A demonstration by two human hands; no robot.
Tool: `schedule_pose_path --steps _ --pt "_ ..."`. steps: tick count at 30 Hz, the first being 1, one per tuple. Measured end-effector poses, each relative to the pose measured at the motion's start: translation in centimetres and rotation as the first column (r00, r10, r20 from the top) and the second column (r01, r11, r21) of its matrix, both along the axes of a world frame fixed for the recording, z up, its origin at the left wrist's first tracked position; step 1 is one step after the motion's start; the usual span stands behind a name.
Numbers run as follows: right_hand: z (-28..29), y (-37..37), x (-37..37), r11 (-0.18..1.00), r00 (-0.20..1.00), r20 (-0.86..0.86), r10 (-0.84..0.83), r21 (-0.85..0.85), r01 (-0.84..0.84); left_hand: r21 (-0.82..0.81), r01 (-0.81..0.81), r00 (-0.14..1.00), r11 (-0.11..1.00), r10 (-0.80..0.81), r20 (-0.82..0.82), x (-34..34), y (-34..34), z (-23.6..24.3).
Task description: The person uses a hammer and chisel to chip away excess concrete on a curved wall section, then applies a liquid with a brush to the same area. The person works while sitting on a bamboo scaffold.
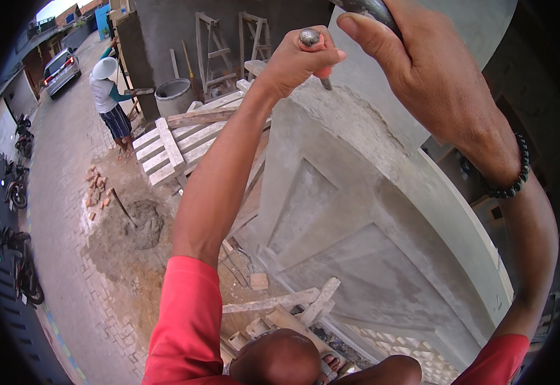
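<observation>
Hands, 2: left hand [293,69] clamped on chisel [310,37], tip at rough top of wall [357,122]; right hand [437,80] closed around dark tool [376,10], partly out of view. Risk: poor aim at the small chisel head could bruise left knuckles

Mortar [145,226] and bricks [100,183] beside a street [62,192] mark a building site.

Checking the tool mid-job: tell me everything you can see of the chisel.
The chisel looks like steel, with a rounded, shiny head above a pinkish sleeve. The left hand is closed around it, hiding most of its middle. It is tilted, its grey shaft emerging below the fist at the rough wall top; whether the tip touches is unclear.
</observation>
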State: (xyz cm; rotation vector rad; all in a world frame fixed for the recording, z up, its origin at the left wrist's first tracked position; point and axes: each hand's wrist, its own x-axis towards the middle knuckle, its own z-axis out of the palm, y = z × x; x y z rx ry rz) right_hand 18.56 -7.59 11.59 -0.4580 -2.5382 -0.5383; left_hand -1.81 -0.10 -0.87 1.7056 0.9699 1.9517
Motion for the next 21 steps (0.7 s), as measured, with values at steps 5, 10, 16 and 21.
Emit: schedule_pose_path --steps 5,10,16,21 --pt "0.1 5.0 -0.6 0.988 0.975 0.161 -0.155 0.024 0.153 0.038 0.044 0.999 0.998 -0.044 0.006 -0.1 0.3 0.5" --pt "1.0 -0.2 -0.4 0.994 0.99 -0.132 0.054 -0.09 -0.066 0.015 -0.023 1.0 1.0 0.023 0.018 -0.7 -0.5 1.0" --pt "0.6 4.0 -0.1 0.996 0.997 0.073 -0.031 -0.082 0.037 -0.004 0.026 0.999 1.0 -0.026 -0.024 0.0 0.0 0.5" --pt "1.3 2.4 0.0 0.97 0.972 0.144 -0.188 -0.127 0.206 0.012 0.018 1.0 1.0 -0.018 -0.019 0.4 0.2 0.2"
